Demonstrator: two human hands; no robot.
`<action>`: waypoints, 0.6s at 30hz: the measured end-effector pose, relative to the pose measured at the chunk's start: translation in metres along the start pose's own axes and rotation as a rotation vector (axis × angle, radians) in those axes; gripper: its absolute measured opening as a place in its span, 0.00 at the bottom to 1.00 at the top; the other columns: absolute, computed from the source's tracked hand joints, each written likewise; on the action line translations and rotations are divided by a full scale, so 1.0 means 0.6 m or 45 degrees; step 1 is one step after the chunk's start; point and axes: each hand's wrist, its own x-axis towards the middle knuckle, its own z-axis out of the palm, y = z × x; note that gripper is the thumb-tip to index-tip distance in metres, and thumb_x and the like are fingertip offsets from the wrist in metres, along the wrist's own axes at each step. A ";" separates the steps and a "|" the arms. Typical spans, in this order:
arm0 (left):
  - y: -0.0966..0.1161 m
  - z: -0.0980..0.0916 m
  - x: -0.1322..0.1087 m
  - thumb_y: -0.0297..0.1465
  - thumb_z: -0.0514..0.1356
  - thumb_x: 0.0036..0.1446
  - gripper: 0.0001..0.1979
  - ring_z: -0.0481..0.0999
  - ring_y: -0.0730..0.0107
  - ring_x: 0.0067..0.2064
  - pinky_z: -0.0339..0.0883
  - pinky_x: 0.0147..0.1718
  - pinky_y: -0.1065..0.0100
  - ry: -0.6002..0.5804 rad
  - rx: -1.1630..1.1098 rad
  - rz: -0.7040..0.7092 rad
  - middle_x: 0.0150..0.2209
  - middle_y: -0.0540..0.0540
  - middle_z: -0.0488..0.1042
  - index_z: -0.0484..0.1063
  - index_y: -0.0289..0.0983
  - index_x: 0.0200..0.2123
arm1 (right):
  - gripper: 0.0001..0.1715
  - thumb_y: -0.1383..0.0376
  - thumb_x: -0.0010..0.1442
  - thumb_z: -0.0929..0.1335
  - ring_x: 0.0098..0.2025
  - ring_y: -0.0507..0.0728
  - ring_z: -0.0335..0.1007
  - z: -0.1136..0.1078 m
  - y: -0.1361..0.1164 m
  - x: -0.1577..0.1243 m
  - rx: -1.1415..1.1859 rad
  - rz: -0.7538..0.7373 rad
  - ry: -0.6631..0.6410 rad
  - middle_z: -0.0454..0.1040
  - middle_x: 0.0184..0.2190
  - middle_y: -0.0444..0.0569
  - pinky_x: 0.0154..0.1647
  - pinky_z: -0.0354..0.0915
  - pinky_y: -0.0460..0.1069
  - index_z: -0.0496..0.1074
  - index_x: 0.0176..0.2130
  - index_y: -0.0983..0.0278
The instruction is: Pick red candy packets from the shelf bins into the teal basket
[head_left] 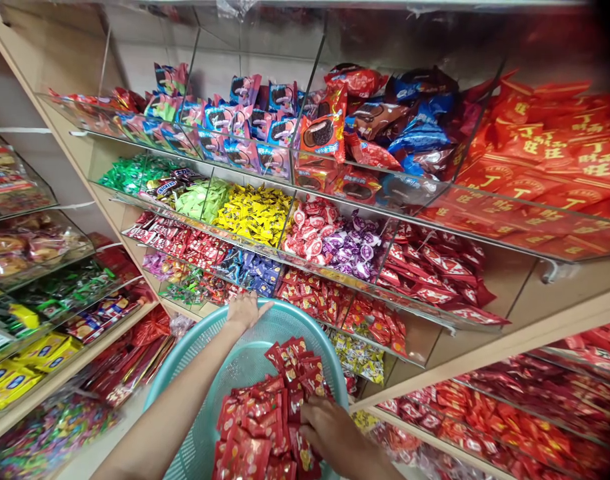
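Note:
A round teal plastic basket with perforated sides tilts below the shelves. Over its far rim lies my left hand, its thumb stretched along the edge and its fingers curled out of sight beyond it. Inside the basket is a heap of small red candy packets, joined in strips or stacked together. My right hand is down in the basket at the right of this heap, fingers curled against the red packets. Part of its grip is hidden.
Divided clear shelves hold purple-pink cookie packs, yellow candies, purple-wrapped candies and large red bags. Red packets fill a low bin just beyond the basket. Another rack with yellow packs stands at left.

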 end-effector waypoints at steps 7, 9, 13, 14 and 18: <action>0.001 -0.004 -0.002 0.56 0.34 0.53 0.39 0.66 0.52 0.47 0.55 0.46 0.58 -0.018 -0.004 -0.003 0.43 0.33 0.68 0.64 0.29 0.46 | 0.15 0.58 0.59 0.60 0.37 0.55 0.66 -0.043 -0.001 0.013 0.044 0.057 0.143 0.71 0.32 0.47 0.36 0.56 0.47 0.67 0.28 0.63; 0.001 -0.003 -0.002 0.56 0.33 0.53 0.39 0.66 0.51 0.47 0.55 0.45 0.57 -0.021 -0.016 -0.002 0.43 0.32 0.68 0.64 0.29 0.46 | 0.17 0.56 0.61 0.58 0.35 0.55 0.65 -0.072 0.006 0.030 0.071 0.077 0.277 0.70 0.31 0.47 0.34 0.56 0.48 0.67 0.29 0.63; 0.000 -0.002 -0.002 0.55 0.33 0.54 0.39 0.66 0.52 0.47 0.55 0.46 0.58 -0.013 -0.014 -0.009 0.43 0.33 0.69 0.64 0.29 0.45 | 0.15 0.58 0.60 0.58 0.40 0.56 0.64 -0.121 0.045 0.104 0.138 0.140 0.584 0.69 0.37 0.50 0.39 0.58 0.49 0.65 0.40 0.64; 0.000 0.000 -0.002 0.55 0.32 0.54 0.39 0.66 0.52 0.46 0.55 0.46 0.58 -0.007 -0.009 -0.009 0.43 0.33 0.69 0.64 0.29 0.45 | 0.16 0.59 0.59 0.59 0.43 0.57 0.63 -0.129 0.059 0.129 0.132 0.174 0.651 0.67 0.41 0.52 0.41 0.57 0.49 0.64 0.44 0.64; -0.002 0.007 0.001 0.55 0.32 0.54 0.39 0.66 0.52 0.46 0.55 0.45 0.58 0.013 -0.001 0.002 0.42 0.33 0.69 0.64 0.29 0.45 | 0.33 0.59 0.55 0.63 0.52 0.64 0.56 -0.141 0.117 0.228 0.064 0.487 0.827 0.58 0.52 0.60 0.47 0.56 0.53 0.52 0.56 0.67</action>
